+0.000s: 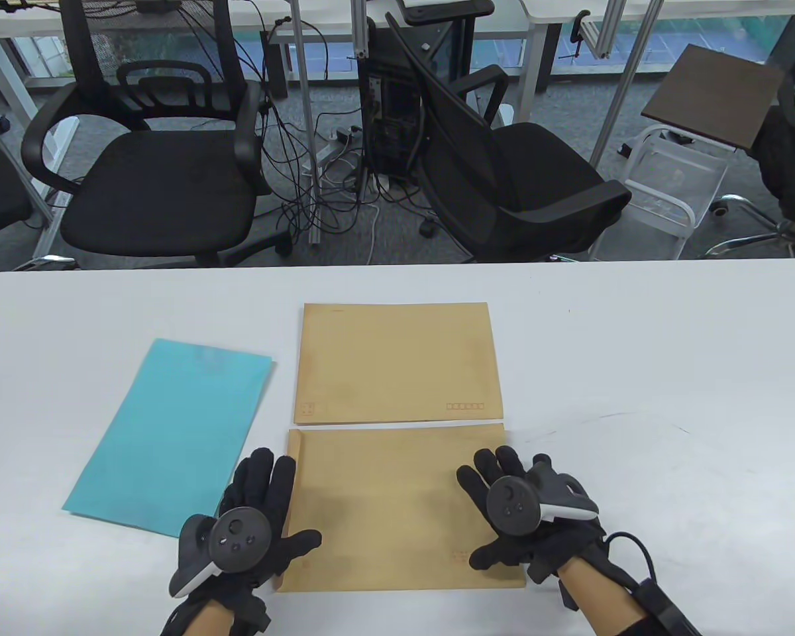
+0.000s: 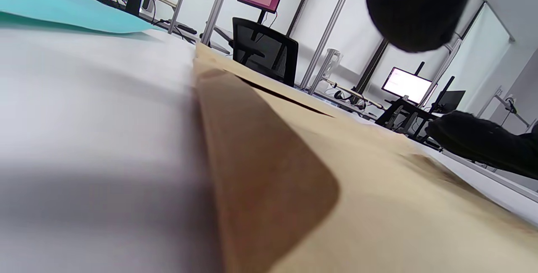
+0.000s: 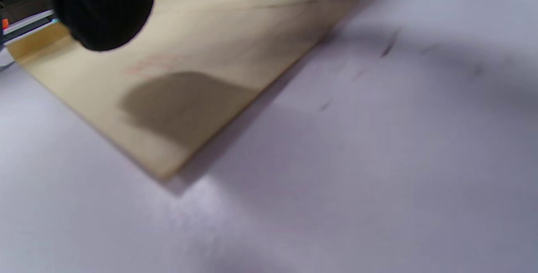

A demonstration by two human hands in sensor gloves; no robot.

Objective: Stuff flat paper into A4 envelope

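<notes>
A brown A4 envelope (image 1: 397, 510) lies flat at the near middle of the white table (image 1: 636, 371). A second brown envelope (image 1: 397, 363) lies just beyond it. A teal sheet of paper (image 1: 172, 434) lies flat to the left. My left hand (image 1: 265, 523) rests spread on the near envelope's left edge, thumb on the envelope. My right hand (image 1: 503, 510) rests spread on its right end. The left wrist view shows the envelope's left end (image 2: 294, 172) and the teal sheet (image 2: 63, 10). The right wrist view shows its near right corner (image 3: 189, 96).
Black office chairs (image 1: 159, 172) and cables stand beyond the table's far edge. Bare white table lies to the right of the envelopes.
</notes>
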